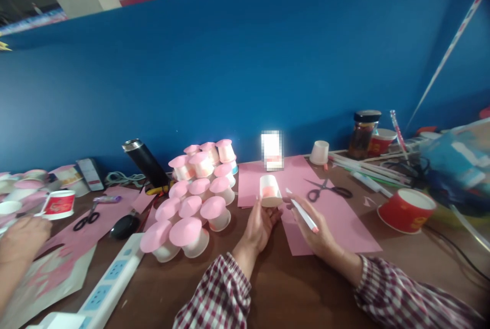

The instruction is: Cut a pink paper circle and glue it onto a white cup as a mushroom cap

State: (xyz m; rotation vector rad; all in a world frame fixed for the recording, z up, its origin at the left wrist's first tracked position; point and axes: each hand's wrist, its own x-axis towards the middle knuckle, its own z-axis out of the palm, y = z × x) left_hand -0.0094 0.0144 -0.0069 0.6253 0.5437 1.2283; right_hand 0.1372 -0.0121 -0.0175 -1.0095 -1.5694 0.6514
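Head view — forward-down, close over table (pixel 291 288), perhaps tilted.

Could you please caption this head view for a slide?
Left hand holds a paper cup, right hand a pen.

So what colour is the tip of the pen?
Pink-orange, on the white pen in the right hand, seen in the head view.

Brown worktop (pixel 306 288) is pretty cluttered: pink paper sheets (pixel 337 217) are spread mid-worktop, scissors (pixel 325 190) laid on them, pink-capped cups (pixel 195 201) piled left of them, red cup (pixel 406 210) parked right, power strip (pixel 111 283) near-left.
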